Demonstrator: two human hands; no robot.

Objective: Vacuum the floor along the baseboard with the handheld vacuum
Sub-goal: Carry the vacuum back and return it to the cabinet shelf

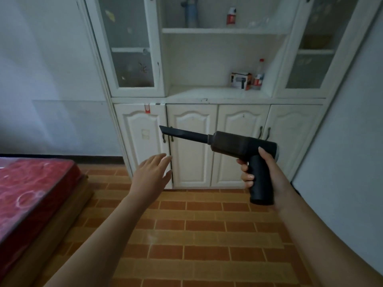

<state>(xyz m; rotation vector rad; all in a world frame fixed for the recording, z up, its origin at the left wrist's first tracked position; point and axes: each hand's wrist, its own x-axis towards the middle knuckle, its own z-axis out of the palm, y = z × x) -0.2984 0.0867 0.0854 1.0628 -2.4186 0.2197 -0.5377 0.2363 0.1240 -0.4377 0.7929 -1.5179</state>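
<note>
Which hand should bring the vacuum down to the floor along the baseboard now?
Right. The right hand grips the vacuum by its handle; the left hand is open and holds nothing.

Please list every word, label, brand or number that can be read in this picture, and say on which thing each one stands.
No text here can be read.
On the box: print too blurred.
On the red-capped bottle beside it: red label, too blurred.
On the small bottle higher up: red label, too small.
On the red tag at the top of a cabinet door: nothing legible.
On the handheld vacuum: no marking shows.
</note>
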